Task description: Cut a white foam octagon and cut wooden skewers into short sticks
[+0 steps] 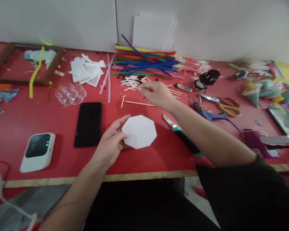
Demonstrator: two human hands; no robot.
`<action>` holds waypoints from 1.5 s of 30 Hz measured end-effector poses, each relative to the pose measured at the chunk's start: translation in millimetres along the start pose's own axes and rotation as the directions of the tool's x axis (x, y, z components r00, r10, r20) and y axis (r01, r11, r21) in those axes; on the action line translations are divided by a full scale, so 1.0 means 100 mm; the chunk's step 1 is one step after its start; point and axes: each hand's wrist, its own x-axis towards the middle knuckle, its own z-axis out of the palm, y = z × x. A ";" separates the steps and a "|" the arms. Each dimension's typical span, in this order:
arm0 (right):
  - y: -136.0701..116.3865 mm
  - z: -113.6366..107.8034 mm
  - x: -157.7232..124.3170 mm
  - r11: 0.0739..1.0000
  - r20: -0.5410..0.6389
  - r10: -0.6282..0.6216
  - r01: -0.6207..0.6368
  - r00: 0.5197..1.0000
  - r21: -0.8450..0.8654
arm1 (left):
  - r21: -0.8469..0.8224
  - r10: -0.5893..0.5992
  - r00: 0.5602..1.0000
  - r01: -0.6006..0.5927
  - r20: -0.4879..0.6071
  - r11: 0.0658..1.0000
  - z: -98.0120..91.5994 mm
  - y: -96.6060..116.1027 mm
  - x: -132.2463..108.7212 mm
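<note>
Left hand (110, 145) is pinching the left edge of a flat white octagonal paper cut-out (140, 131), which is lying on the red tabletop (62, 160) near its front edge. Right hand (157, 95), blurred, is hovering over loose thin wooden sticks (139, 103); whether it is holding anything cannot be told. The cut-out is already shaped, with nothing attached.

A red counter (159, 160) is seen, on which a white octagon (139, 131) is laid near the middle, a black phone (88, 124) to its left, coloured straws (146, 61) far behind, scissors (223, 104) at right.
</note>
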 end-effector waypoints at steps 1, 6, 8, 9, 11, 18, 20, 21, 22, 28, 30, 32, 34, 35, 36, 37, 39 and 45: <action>-0.07 -0.01 -0.14 0.994 0.113 0.033 -0.044 0.993 0.096 | -0.010 0.000 1.000 0.001 0.009 1.000 0.00 0.00 0.00; -0.22 -0.11 -0.59 0.965 0.280 0.035 -0.105 0.959 0.240 | -0.050 0.004 0.999 -0.002 0.042 0.999 0.00 -0.01 -0.01; -0.21 -0.13 -0.64 0.962 0.287 0.040 -0.114 0.957 0.246 | -0.041 -0.004 0.999 0.006 0.052 0.999 0.00 -0.01 -0.01; -0.21 -0.14 -0.64 0.965 0.289 0.042 -0.114 0.956 0.237 | -0.034 0.000 0.998 0.002 0.056 0.999 0.00 -0.02 -0.01; -0.21 -0.16 -0.62 0.978 0.301 0.033 -0.093 0.953 0.189 | -0.002 0.015 0.998 -0.015 0.061 1.000 -0.02 -0.05 0.00; -0.35 -0.18 -0.45 0.964 0.604 -0.165 0.257 0.780 -0.067 | 0.349 0.012 0.980 -0.081 0.196 0.934 -0.10 -0.11 0.01; -0.39 -0.14 -0.39 0.942 0.544 -0.209 0.316 0.812 -0.111 | 0.383 0.024 0.978 -0.103 0.206 0.918 -0.10 -0.11 0.01; -0.39 -0.13 -0.35 0.942 0.461 -0.218 0.308 0.860 -0.130 | 0.389 0.033 0.978 -0.113 0.206 0.914 -0.10 -0.11 0.01; -0.38 -0.11 -0.32 0.956 0.354 -0.204 0.264 0.913 -0.130 | 0.391 0.043 0.978 -0.122 0.204 0.912 -0.09 -0.11 0.01; -0.10 -0.15 -0.17 0.942 -0.008 0.203 -0.193 0.979 0.273 | 0.261 0.246 0.967 -0.255 0.065 0.931 -0.06 -0.12 0.02; -0.02 -0.17 -0.24 0.896 0.025 0.179 -0.174 0.984 0.409 | 0.255 0.308 0.951 -0.304 0.024 0.918 -0.04 -0.11 0.00; -0.01 -0.17 -0.39 0.816 0.060 0.170 -0.175 0.984 0.550 | 0.266 0.347 0.938 -0.334 -0.001 0.904 -0.02 -0.10 -0.02; -0.06 -0.14 -0.59 0.700 0.085 0.220 -0.218 0.972 0.680 | 0.275 0.366 0.931 -0.352 -0.001 0.895 0.00 -0.10 -0.03; -0.10 -0.11 -0.70 0.647 0.099 0.243 -0.237 0.965 0.725 | 0.277 0.371 0.929 -0.359 0.008 0.891 0.00 -0.11 -0.03; -0.14 -0.08 -0.81 0.616 0.115 0.252 -0.250 0.961 0.747 | 0.278 0.376 0.927 -0.366 0.020 0.888 0.00 -0.11 -0.03; -0.18 -0.05 -0.91 0.603 0.119 0.250 -0.251 0.961 0.757 | 0.279 0.379 0.925 -0.372 0.030 0.885 -0.01 -0.11 -0.03; -0.21 0.01 -1.07 0.610 0.097 0.236 -0.225 0.967 0.760 | 0.284 0.378 0.925 -0.374 0.041 0.883 -0.01 -0.12 -0.02; -0.17 0.19 -1.26 0.635 -0.101 0.258 -0.090 0.961 0.767 | 0.301 0.376 0.926 -0.368 0.034 0.880 0.02 -0.11 -0.04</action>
